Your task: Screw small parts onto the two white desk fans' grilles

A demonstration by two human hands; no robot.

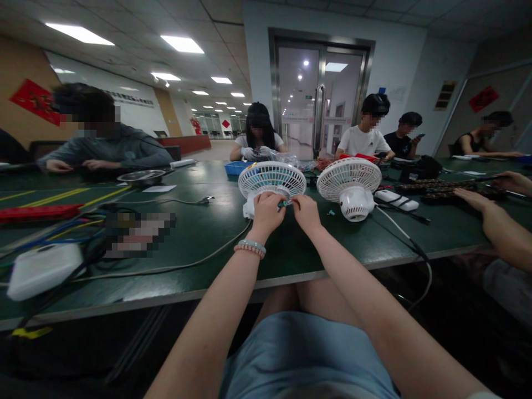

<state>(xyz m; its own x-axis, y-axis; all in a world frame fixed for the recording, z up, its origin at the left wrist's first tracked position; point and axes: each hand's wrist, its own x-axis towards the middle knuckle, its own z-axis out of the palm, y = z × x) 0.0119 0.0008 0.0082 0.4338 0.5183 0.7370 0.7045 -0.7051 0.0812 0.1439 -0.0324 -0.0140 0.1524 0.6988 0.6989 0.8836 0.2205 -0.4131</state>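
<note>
Two white fans stand side by side on the green table. At the rear of the left white fan (272, 176) my two hands work close together. My left hand (269, 213) is closed, its fingers on a small teal piece (283, 204) at the fan's back. Fingers pinched, my right hand (306, 213) is just to the right of that piece; what it grips is too small to name. The right white fan (349, 185) sits apart from my hands, its rounded motor housing towards me. A small light-blue bit (331, 213) lies between the fan and my right hand.
Grey cable runs left across the table (216, 266). A white adapter (45, 269), wires and a red power strip (39, 213) lie left. Right are a white power strip (397, 200) and a neighbour's hands (476, 199). Several people sit around; a blue bin (238, 168) stands behind.
</note>
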